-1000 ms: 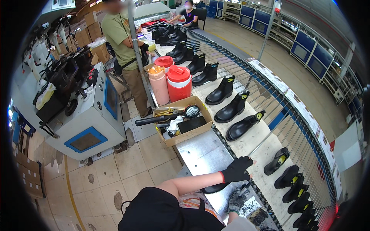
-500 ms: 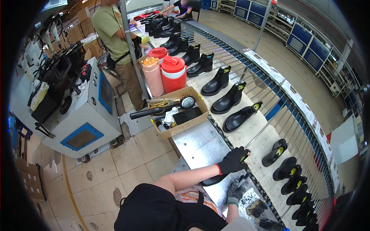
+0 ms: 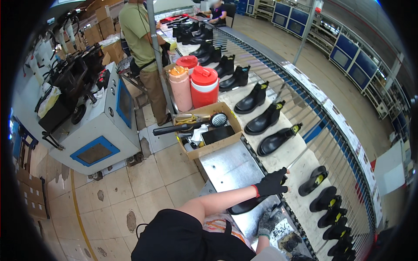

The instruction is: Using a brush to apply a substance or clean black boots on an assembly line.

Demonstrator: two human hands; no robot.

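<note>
Left hand: in a black knit glove with a red cuff [image 3: 271, 183], right of lower centre, clasped over the upper part of the boot it holds.
Boot in hand: a black leather ankle boot [image 3: 246, 206] at lower centre, toe pointing left, its shaft mostly hidden by the glove.
Right hand: in a grey knit glove [image 3: 265, 224], just below the left, fingers curled around a slim tool [image 3: 275, 209] too small to identify.
Bench: a silvery metal plate [image 3: 227, 167] under the boot; a dark-stained lump [image 3: 289, 241] lies near the right hand.
Boot row: upright black ankle boots with yellow-green linings [image 3: 278, 140] run from the centre toward the top; more black boots [image 3: 313, 181] fill the lower right.
Box: an open brown cardboard box [image 3: 213, 151] at centre, carrying a black-handled hairbrush [image 3: 218, 120] and a flat black rectangle [image 3: 217, 135].
Jugs: a red jug with a white band [image 3: 204, 92] and a pink bottle with an orange lid [image 3: 180, 90], behind the box.
Upper left: a co-worker in an olive-green shirt [image 3: 136, 32] stands near a white machine with blue-framed panels [image 3: 65, 150].
</note>
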